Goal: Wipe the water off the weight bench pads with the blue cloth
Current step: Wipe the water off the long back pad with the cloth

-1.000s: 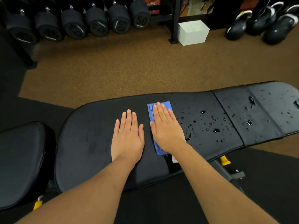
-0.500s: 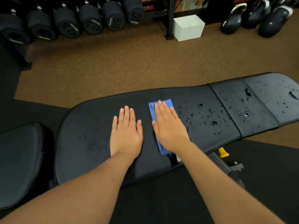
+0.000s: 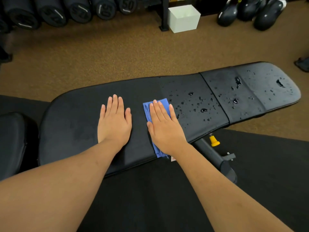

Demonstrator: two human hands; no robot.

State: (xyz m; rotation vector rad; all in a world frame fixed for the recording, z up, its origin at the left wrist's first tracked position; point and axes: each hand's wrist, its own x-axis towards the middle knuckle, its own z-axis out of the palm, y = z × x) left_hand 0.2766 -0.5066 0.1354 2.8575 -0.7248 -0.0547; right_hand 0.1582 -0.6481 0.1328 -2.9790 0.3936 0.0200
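dumbbells [image 3: 78,10] racked, white box [image 3: 184,18], kettlebells [image 3: 250,10]

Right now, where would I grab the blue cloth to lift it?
The cloth lies flat and folded under the right hand, so its middle is covered. Pinch its near end, coming from your side: it reaches the edge of the pad, where a thumb could probably slip under.

Matt black vinyl bench pads [image 3: 192,91] (beaded with glossy droplets); soft blue cloth [image 3: 148,108].

Soft even light, sharp, wide-angle edge curvature
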